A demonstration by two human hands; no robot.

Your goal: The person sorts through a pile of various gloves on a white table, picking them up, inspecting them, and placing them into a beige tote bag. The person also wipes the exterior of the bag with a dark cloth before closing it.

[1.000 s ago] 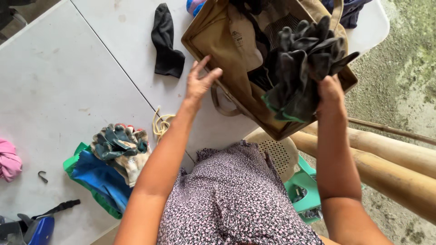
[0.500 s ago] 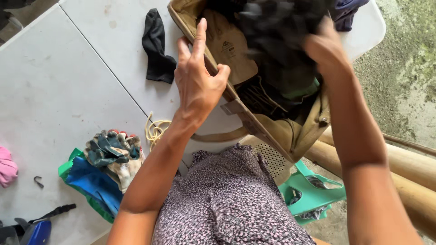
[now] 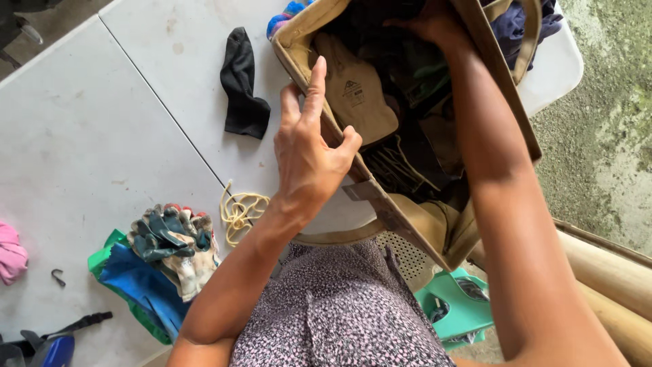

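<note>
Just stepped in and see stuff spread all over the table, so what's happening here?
A person is busy with a tan canvas bag at the table's edge. The left hand holds the bag's near rim open, while the right hand reaches deep inside among gloves and cloth. On the table lie a black sock, a yellow cord and a pile of work gloves on a blue-green bag.

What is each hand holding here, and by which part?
Left hand grips the tan canvas bag by its near rim. Right hand is inside it; any hold is hidden.
</note>
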